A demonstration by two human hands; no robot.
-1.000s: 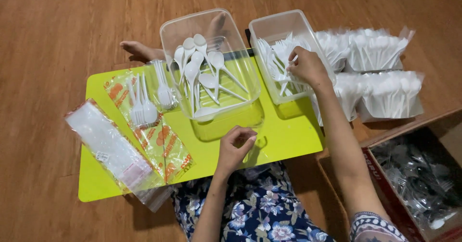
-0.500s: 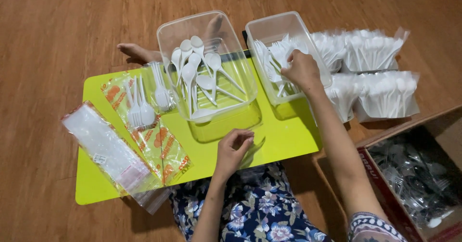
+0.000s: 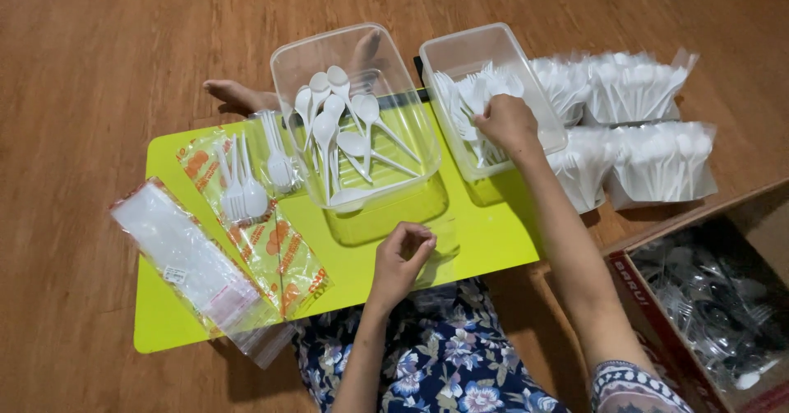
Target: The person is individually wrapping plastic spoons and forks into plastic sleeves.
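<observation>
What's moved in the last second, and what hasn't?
The right hand has gone deeper into the right tub, down among the white forks; whether its grip closed on one is hidden. The left hand stayed on the yellow board, and the spoon tub did not move.

Two clear tubs, the spoon container [image 3: 355,125] and fork container [image 3: 491,101], are crowding the far half of the yellow-green board [image 3: 164,314], leaving open passage only along its bare near edge, while bagged cutlery [image 3: 641,133] is blocking the right.
</observation>
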